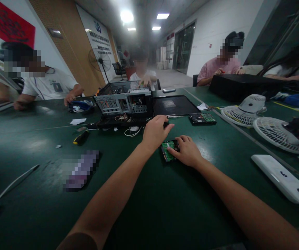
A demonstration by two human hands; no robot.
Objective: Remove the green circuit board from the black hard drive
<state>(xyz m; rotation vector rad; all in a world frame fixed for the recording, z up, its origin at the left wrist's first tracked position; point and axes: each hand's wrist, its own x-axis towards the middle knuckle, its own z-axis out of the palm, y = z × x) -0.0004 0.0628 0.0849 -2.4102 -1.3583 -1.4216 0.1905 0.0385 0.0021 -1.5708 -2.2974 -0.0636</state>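
Note:
A hard drive (167, 156) lies on the green table with its green circuit board facing up. My right hand (188, 151) grips its right side, thumb resting on the board and fingers over the far edge. Just above and to the left of the drive, my left hand (154, 132) is closed, fingers bent around a small dark thing (166, 123). Most of that dark thing is hidden by the hand, so its kind cannot be made out. A second hard drive (202, 119) sits farther back on the right.
An opened computer case (124, 102) stands ahead, beside a black panel (175, 105). At left are a yellow-black screwdriver (81, 137) and a blurred purple object (83, 170). White fan parts (243, 111) and a white device (282, 177) lie right. Several people sit around the table.

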